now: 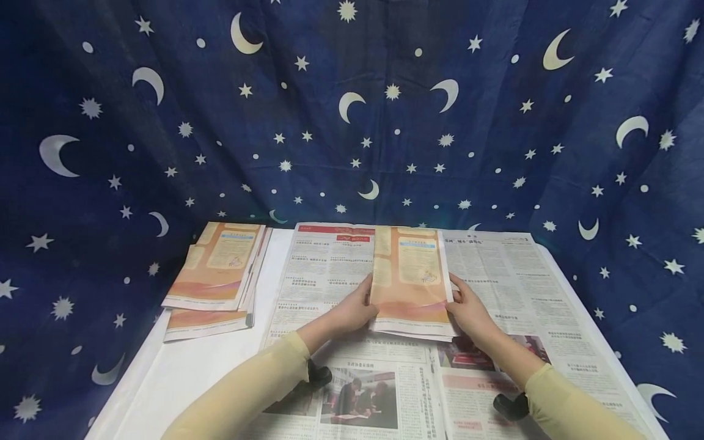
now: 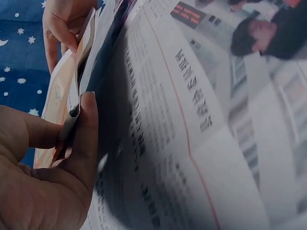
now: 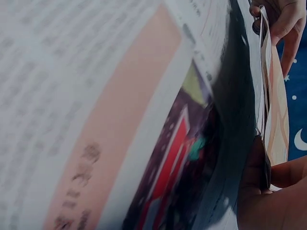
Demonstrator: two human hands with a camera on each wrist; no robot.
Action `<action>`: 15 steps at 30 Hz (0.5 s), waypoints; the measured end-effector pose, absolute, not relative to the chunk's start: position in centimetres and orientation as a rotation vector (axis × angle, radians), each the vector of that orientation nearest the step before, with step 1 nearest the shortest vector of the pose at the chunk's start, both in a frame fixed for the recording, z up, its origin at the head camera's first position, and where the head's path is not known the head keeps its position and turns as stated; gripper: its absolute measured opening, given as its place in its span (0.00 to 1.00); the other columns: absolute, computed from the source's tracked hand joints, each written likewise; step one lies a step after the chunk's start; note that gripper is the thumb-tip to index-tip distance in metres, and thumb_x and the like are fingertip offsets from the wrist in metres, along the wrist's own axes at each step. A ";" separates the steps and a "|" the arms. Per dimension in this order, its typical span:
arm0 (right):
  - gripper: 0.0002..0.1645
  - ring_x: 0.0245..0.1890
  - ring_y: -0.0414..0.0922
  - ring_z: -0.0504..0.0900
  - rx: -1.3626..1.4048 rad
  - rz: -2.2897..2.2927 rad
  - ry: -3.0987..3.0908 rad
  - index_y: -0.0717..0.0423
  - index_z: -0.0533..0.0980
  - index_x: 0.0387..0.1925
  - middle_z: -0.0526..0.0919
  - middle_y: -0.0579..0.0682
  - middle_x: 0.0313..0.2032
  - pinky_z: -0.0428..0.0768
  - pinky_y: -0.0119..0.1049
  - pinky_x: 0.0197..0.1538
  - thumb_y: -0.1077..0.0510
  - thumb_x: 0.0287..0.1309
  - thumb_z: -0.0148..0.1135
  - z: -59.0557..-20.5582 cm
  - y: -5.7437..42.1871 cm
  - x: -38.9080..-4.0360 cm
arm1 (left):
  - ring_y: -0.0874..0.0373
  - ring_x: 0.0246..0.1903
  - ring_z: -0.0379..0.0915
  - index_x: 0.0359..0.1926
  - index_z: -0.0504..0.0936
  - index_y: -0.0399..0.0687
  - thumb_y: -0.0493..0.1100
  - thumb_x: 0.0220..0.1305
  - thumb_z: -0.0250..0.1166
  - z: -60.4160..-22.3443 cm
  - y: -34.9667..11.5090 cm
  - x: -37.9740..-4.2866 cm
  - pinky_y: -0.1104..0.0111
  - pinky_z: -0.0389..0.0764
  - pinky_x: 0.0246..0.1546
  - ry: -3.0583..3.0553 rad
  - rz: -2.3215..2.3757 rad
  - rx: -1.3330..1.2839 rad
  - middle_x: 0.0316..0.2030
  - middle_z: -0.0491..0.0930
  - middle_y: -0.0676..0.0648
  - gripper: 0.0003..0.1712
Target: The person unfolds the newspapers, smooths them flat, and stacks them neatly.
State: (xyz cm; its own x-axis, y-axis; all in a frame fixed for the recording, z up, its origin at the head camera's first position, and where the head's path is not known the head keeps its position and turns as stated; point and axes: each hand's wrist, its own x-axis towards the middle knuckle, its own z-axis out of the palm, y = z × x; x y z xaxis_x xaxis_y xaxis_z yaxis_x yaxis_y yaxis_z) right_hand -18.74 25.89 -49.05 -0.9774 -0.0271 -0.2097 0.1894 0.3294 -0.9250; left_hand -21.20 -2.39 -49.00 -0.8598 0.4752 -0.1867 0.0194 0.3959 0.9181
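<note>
A folded paper (image 1: 409,287) with an orange printed front is held upright-side towards the camera over the middle of the spread newspaper (image 1: 495,275). My left hand (image 1: 354,305) grips its left edge, thumb on the front. On the opposite edge, my right hand (image 1: 467,308) pinches it low down. In the left wrist view, the thumb and fingers of the left hand (image 2: 53,163) close on the layered edge of the folded paper (image 2: 72,103). The right wrist view shows the right hand (image 3: 273,191) pinching the other edge, where several thin layers lie together.
Several similar folded orange papers (image 1: 214,269) lie in an uneven pile at the left on the white table (image 1: 214,366). Behind the table hangs a dark blue curtain (image 1: 324,122) with moons and stars. Newspaper pages cover the table's middle and right.
</note>
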 end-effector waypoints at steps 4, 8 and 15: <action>0.48 0.50 0.55 0.85 0.166 -1.686 2.405 0.57 0.38 0.82 0.69 0.70 0.67 0.84 0.44 0.49 0.68 0.69 0.49 -49.2 26.7 -18.3 | 0.46 0.64 0.73 0.83 0.37 0.47 0.38 0.70 0.60 -49.3 -1.5 -21.0 0.53 0.65 0.71 2.239 1.442 0.448 0.71 0.68 0.38 0.52; 0.48 0.54 0.58 0.83 0.176 -1.661 2.427 0.58 0.39 0.82 0.66 0.70 0.70 0.83 0.46 0.52 0.69 0.68 0.49 -49.5 27.2 -18.2 | 0.45 0.66 0.71 0.83 0.38 0.47 0.37 0.68 0.60 -49.5 -0.8 -20.8 0.51 0.63 0.71 2.208 1.457 0.430 0.71 0.69 0.39 0.52; 0.49 0.61 0.62 0.78 0.212 -1.576 2.470 0.60 0.38 0.81 0.63 0.70 0.72 0.79 0.51 0.61 0.68 0.67 0.50 -50.0 27.4 -18.4 | 0.50 0.57 0.79 0.83 0.40 0.47 0.36 0.68 0.61 -50.1 0.1 -21.0 0.52 0.70 0.68 2.179 1.470 0.396 0.60 0.79 0.43 0.52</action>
